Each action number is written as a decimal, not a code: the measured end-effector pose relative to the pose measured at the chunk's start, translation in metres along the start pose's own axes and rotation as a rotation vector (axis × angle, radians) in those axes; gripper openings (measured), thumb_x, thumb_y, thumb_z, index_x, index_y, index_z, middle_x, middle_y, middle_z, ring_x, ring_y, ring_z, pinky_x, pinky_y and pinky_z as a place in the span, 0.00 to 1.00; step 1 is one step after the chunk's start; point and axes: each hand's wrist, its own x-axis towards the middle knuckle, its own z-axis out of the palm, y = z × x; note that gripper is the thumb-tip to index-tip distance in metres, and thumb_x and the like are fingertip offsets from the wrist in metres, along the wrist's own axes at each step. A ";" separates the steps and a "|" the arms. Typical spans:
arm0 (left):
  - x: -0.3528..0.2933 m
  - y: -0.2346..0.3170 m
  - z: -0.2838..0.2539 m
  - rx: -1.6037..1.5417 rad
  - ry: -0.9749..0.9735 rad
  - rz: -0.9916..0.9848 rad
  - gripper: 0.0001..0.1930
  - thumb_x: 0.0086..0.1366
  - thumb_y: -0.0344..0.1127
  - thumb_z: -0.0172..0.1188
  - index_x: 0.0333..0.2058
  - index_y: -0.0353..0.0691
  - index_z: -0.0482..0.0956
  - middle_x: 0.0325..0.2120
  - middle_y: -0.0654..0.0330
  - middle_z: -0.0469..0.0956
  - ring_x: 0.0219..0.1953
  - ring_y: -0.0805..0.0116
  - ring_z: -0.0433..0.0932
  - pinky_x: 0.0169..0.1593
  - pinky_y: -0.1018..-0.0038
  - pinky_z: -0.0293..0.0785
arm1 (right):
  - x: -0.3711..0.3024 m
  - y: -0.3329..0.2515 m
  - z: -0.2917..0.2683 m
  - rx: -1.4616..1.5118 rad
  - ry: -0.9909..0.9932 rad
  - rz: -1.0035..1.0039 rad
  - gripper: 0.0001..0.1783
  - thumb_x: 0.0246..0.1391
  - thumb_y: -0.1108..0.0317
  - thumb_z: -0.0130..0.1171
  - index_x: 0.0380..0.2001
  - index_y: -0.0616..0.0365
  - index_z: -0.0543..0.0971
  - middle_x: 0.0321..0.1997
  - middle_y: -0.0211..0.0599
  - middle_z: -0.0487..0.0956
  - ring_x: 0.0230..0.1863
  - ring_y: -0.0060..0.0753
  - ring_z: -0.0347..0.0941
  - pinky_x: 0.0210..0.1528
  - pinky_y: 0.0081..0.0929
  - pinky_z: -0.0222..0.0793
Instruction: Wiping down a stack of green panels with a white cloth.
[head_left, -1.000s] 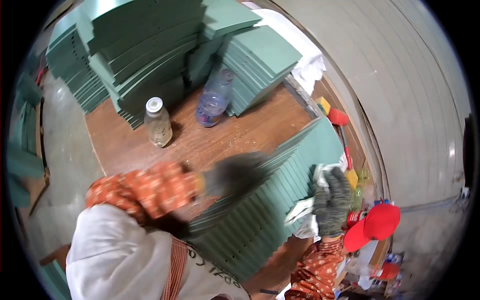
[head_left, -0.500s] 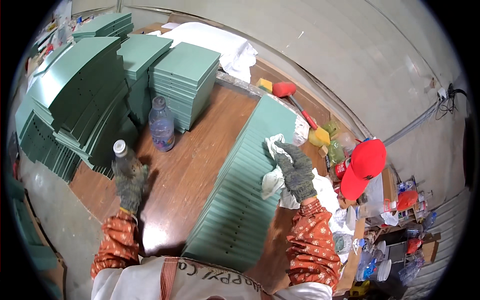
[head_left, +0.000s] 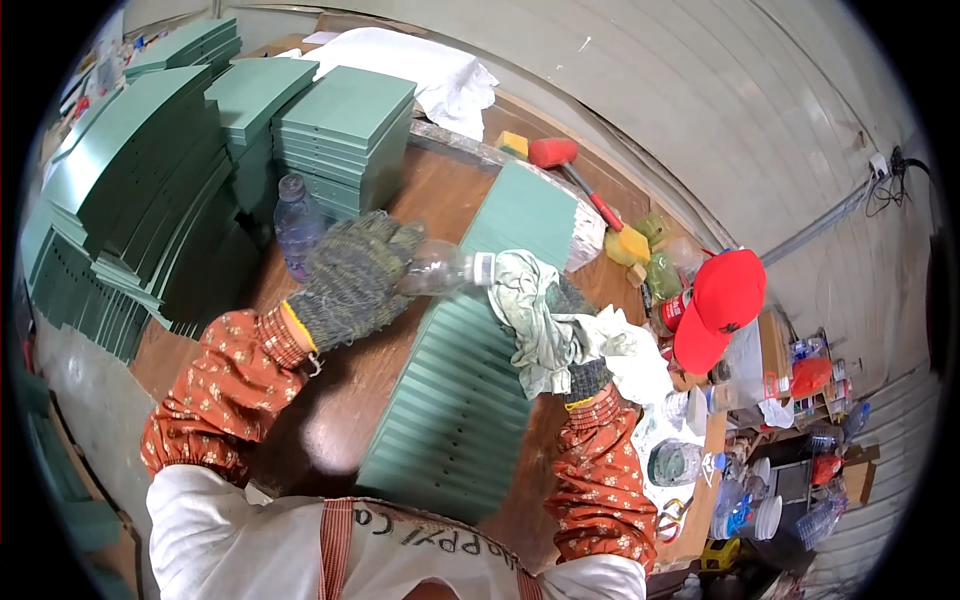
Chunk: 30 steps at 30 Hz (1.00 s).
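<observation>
My left hand [head_left: 362,275], in a grey-green knit glove, is closed round a clear plastic bottle [head_left: 436,268]. The bottle lies sideways, its white-topped end against a stained white cloth [head_left: 530,310]. That cloth drapes over my right hand [head_left: 585,372], which is gloved too and closed beneath it; most of its fingers are hidden. Both hands are above a long row of overlapping green panels [head_left: 450,410] on the brown wooden table [head_left: 335,400]. Behind my left hand a second bottle [head_left: 296,225], with bluish liquid, stands upright.
Stacks of green panels [head_left: 345,105] fill the table's far left. At the back right lie a red-headed mallet [head_left: 553,152], yellow sponges [head_left: 626,246] and a red cap [head_left: 722,310]. Scissors [head_left: 672,518] and a clear jar [head_left: 675,463] are near the right edge.
My left hand has carried the bottle from the table's left side to the right, tipping it sideways against the cloth. My right hand has lifted the cloth off the panels.
</observation>
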 end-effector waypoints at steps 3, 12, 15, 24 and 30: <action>0.014 0.016 -0.004 0.083 0.086 0.080 0.33 0.49 0.44 0.63 0.53 0.37 0.66 0.46 0.49 0.69 0.51 0.50 0.67 0.55 0.57 0.61 | -0.001 0.001 -0.011 -0.884 0.037 0.064 0.26 0.60 0.59 0.46 0.55 0.67 0.62 0.49 0.50 0.71 0.49 0.40 0.69 0.46 0.38 0.70; 0.041 0.040 -0.008 0.416 0.303 0.306 0.27 0.51 0.38 0.54 0.51 0.37 0.68 0.40 0.49 0.71 0.48 0.51 0.69 0.54 0.56 0.62 | -0.005 -0.001 0.011 0.485 -0.039 -0.053 0.20 0.59 0.66 0.48 0.53 0.65 0.66 0.47 0.45 0.72 0.43 0.36 0.73 0.39 0.31 0.74; 0.044 0.052 -0.010 0.475 0.347 0.319 0.25 0.53 0.38 0.52 0.50 0.37 0.69 0.38 0.49 0.71 0.47 0.50 0.69 0.54 0.53 0.62 | -0.010 -0.004 0.010 0.456 -0.003 -0.066 0.20 0.59 0.67 0.48 0.53 0.65 0.66 0.47 0.45 0.72 0.43 0.35 0.73 0.38 0.30 0.75; 0.014 0.023 0.014 0.147 0.058 0.037 0.23 0.54 0.41 0.51 0.49 0.40 0.70 0.39 0.49 0.73 0.45 0.51 0.71 0.51 0.51 0.62 | 0.018 -0.021 0.092 -0.002 0.385 0.120 0.21 0.58 0.68 0.49 0.53 0.64 0.66 0.47 0.43 0.72 0.41 0.34 0.73 0.37 0.30 0.76; -0.033 0.018 0.029 -0.270 0.306 -0.077 0.17 0.56 0.40 0.56 0.46 0.53 0.73 0.37 0.53 0.74 0.40 0.55 0.74 0.45 0.60 0.70 | 0.021 -0.008 0.050 -0.399 0.210 0.056 0.25 0.57 0.65 0.54 0.55 0.63 0.64 0.46 0.42 0.75 0.43 0.29 0.73 0.44 0.25 0.71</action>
